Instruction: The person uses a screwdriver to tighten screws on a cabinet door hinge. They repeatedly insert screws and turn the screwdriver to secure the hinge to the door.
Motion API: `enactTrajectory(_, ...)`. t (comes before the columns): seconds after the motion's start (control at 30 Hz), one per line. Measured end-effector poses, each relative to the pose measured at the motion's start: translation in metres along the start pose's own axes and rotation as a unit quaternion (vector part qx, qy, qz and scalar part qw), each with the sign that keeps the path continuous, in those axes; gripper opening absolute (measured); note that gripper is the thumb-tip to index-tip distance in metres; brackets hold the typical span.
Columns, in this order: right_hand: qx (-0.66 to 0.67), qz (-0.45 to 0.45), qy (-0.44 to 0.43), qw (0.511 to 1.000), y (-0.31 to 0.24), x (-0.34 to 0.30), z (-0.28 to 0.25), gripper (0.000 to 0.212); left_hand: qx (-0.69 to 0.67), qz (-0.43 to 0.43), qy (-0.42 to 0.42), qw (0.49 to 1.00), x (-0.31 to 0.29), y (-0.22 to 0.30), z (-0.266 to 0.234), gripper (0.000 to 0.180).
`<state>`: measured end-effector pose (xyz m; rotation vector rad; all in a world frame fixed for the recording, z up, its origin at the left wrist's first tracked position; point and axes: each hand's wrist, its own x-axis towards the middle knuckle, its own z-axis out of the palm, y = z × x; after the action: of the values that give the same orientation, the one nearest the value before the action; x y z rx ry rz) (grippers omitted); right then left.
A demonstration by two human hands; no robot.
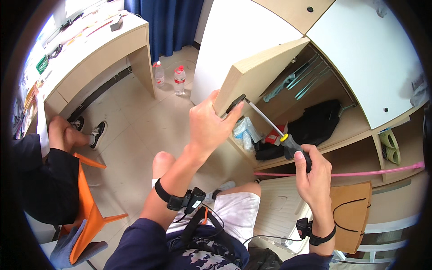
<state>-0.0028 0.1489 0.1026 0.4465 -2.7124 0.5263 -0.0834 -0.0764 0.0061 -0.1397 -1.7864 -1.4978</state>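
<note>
In my right hand point(313, 177) is a screwdriver point(269, 120) with a dark grey handle and a yellow collar, its shaft slanting up to the left. The tip meets or nearly meets a small black door handle point(236, 103) on the wooden cabinet door point(263, 72), which stands swung out. My left hand point(209, 121) is closed at the door's edge, with thumb and fingers around the black handle. My palm hides part of that handle and whatever screw is there.
Behind the door, the cabinet holds hangers point(310, 76), dark clothing point(317, 126) and plastic packs point(246, 133). A pink pole point(378, 171) crosses below, above a brown paper bag point(351, 216). A person sits on an orange chair point(87, 202) at left. Two bottles point(179, 81) stand near the desk point(110, 49).
</note>
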Motion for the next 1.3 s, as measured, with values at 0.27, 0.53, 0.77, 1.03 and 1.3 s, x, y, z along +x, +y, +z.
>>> enactTrajectory(0.27,-0.022,-0.028,0.003,0.999,0.004,0.001,0.001,0.027,0.018,-0.011,-0.009,1.000,-0.001,0.004,0.000,0.031)
enactTrajectory(0.53,0.103,0.010,-0.011,0.995,-0.008,0.005,-0.004,0.032,0.030,-0.008,-0.014,0.999,-0.002,0.000,-0.001,0.032)
enactTrajectory(0.77,-0.001,0.040,-0.067,0.997,0.005,0.002,-0.009,0.026,0.012,-0.027,-0.011,1.000,-0.004,0.006,0.000,0.034)
enactTrajectory(1.03,0.011,-0.007,0.014,1.000,-0.009,0.004,-0.004,0.034,0.008,-0.007,0.008,1.000,-0.006,0.005,0.002,0.033)
enactTrajectory(1.3,-0.013,-0.041,0.006,0.999,0.002,0.005,-0.001,0.037,0.011,0.005,0.024,1.000,-0.009,0.007,0.007,0.033)
